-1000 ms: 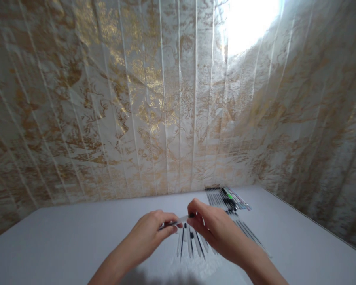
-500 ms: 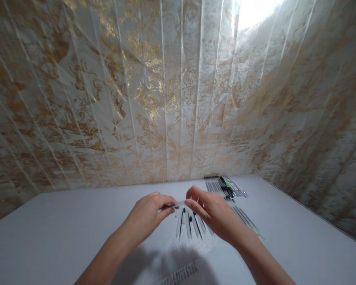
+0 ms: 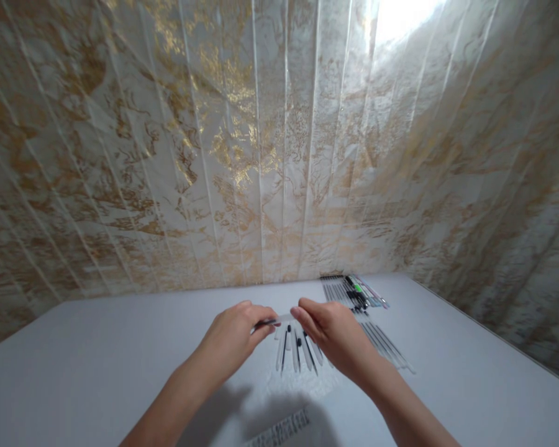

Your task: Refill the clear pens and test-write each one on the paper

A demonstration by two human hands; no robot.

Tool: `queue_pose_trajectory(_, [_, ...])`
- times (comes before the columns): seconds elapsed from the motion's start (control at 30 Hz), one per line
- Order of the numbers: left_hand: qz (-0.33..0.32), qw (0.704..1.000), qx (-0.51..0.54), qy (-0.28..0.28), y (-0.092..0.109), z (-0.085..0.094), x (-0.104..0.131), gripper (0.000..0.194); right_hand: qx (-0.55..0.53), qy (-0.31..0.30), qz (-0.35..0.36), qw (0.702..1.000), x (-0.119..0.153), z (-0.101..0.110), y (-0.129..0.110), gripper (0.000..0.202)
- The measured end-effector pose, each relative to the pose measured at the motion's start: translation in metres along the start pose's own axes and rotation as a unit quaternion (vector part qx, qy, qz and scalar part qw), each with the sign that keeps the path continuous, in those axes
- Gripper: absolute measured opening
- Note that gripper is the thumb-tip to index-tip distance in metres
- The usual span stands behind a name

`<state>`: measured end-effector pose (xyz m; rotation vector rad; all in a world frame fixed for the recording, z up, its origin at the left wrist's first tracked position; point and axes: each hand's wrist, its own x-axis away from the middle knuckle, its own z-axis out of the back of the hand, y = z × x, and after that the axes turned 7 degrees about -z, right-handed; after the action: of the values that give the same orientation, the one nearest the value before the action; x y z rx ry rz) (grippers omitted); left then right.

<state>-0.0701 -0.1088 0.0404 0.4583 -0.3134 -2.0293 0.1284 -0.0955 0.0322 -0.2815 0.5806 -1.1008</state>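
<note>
A slim pen (image 3: 285,318) with a whitish translucent barrel spans the gap between my two hands, above the white table. My left hand (image 3: 235,328) is closed around its darker end. At the other end, the thumb and fingers of my right hand (image 3: 330,324) pinch the pale part. Just below the hands, several clear pen barrels (image 3: 295,354) and thin dark refills (image 3: 310,357) lie fanned out with small black caps (image 3: 299,342). My right hand partly covers this group.
At the back right lie a row of thin pens or refills (image 3: 334,290) and black pens with a green-marked one (image 3: 358,288). More slender clear tubes (image 3: 386,344) lie right of my right hand. A printed strip (image 3: 286,428) is near the front edge. A gold-patterned sheet (image 3: 233,136) hangs behind.
My right hand has rolled slightly, its fingers curling tighter at the pen's end. My left hand and the things on the table stay nearly the same.
</note>
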Motion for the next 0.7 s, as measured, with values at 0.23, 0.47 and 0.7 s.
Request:
queue_pose_trajectory(0.23, [-0.002, 1.0, -0.011, 0.0, -0.001, -0.002, -0.001, 0.02, -0.036, -0.013, 0.0, 0.999, 0.0, 0.003, -0.001, 0.022])
queue_pose_trajectory(0.47, [0.001, 1.0, -0.023, -0.006, -0.001, -0.007, -0.003, 0.02, 0.004, -0.027, -0.027, 0.999, -0.002, 0.005, 0.001, 0.031])
queue_pose_trajectory(0.7, [-0.003, 1.0, -0.019, -0.016, -0.002, -0.011, -0.002, 0.018, 0.067, -0.011, -0.037, 0.997, -0.002, 0.003, 0.001, 0.029])
